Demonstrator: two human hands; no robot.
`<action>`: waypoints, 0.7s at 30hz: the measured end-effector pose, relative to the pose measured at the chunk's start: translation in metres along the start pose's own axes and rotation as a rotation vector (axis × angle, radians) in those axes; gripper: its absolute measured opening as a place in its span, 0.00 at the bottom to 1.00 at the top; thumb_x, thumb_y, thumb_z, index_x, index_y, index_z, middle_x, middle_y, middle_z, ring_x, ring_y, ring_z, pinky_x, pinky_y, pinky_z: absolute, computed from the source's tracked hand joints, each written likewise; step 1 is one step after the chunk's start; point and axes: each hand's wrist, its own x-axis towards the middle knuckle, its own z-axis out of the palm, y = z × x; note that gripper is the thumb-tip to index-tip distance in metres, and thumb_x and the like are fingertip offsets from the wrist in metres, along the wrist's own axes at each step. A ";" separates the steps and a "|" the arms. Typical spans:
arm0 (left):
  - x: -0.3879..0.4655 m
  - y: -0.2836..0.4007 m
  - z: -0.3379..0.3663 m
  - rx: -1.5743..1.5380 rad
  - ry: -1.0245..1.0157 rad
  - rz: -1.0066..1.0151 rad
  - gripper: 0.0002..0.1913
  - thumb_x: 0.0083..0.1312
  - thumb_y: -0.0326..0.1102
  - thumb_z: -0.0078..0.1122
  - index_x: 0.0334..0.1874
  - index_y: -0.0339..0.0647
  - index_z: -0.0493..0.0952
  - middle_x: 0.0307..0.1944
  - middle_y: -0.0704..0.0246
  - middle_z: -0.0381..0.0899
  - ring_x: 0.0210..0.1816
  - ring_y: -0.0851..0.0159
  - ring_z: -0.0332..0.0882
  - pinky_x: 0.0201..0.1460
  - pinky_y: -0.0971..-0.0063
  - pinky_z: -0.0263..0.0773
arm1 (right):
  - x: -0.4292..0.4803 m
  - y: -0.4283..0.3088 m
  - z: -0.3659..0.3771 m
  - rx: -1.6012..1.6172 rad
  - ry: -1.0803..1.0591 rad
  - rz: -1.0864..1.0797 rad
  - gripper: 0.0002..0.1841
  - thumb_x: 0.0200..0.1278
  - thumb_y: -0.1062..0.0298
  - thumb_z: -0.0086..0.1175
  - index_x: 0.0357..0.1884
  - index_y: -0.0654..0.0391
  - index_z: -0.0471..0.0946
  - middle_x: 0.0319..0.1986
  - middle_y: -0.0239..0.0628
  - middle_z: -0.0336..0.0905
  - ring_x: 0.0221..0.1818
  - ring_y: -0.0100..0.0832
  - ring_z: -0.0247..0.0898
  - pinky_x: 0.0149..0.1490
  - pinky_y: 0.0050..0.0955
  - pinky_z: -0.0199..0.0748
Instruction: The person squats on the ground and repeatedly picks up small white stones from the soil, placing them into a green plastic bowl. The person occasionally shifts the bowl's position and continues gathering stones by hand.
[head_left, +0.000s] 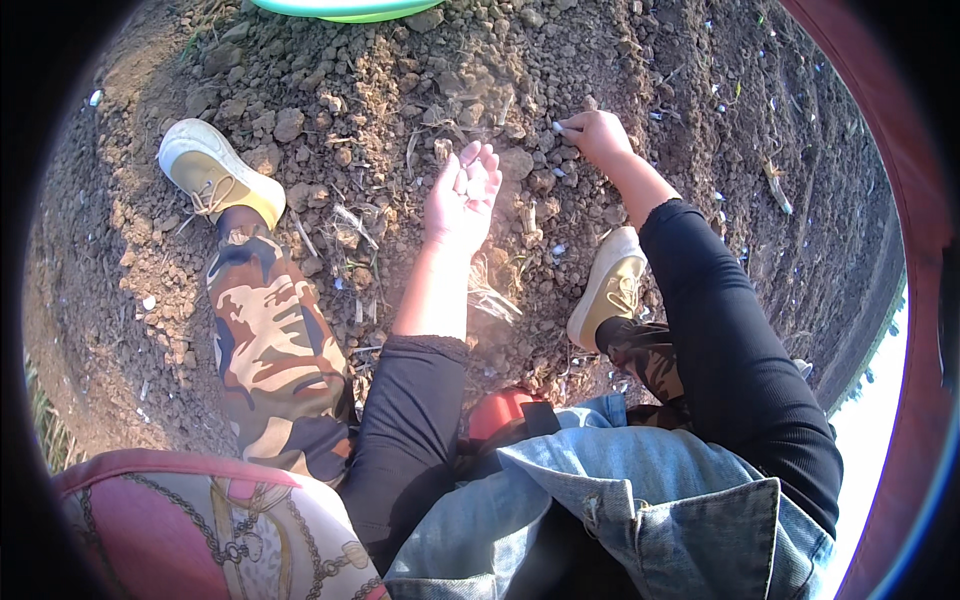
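My left hand (463, 196) is palm up with its fingers curled, cupping several small whitish pieces (472, 184) that look like garlic cloves. To its right, my right hand (596, 139) reaches low over the cloddy soil (420, 82) and pinches one small white piece (557, 127) between thumb and fingertips. More small pale pieces lie in the soil, one (558, 172) just below my right hand and another (558, 249) farther down. Whether the pinched piece touches the ground, I cannot tell.
A green plastic rim (349, 9) shows at the top edge. My shoes (217, 176) stand on the soil, left and right of my hands. Dry roots and stalks (491, 292) lie between them. Furrows with scattered pale pieces run along the right. A red object (501, 412) is beneath me.
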 end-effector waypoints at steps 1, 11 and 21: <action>0.000 0.000 0.000 0.000 -0.013 0.001 0.17 0.75 0.41 0.41 0.51 0.36 0.75 0.49 0.62 0.78 0.49 0.63 0.77 0.51 0.71 0.75 | 0.001 0.004 0.002 0.010 0.019 -0.051 0.10 0.56 0.54 0.62 0.38 0.44 0.86 0.32 0.38 0.84 0.37 0.42 0.79 0.46 0.36 0.77; 0.001 -0.004 0.003 -0.008 -0.075 -0.020 0.19 0.76 0.42 0.37 0.55 0.35 0.71 0.55 0.59 0.74 0.57 0.59 0.72 0.58 0.65 0.71 | 0.008 0.001 0.003 -0.268 -0.103 -0.074 0.10 0.59 0.68 0.55 0.42 0.48 0.84 0.36 0.41 0.82 0.38 0.41 0.79 0.45 0.35 0.76; -0.001 -0.001 0.017 -0.018 -0.104 0.020 0.22 0.76 0.43 0.35 0.65 0.40 0.67 0.53 0.66 0.75 0.53 0.65 0.73 0.58 0.66 0.69 | -0.049 -0.118 -0.047 0.307 0.048 -0.669 0.13 0.56 0.63 0.60 0.45 0.45 0.84 0.31 0.32 0.81 0.36 0.35 0.77 0.45 0.31 0.77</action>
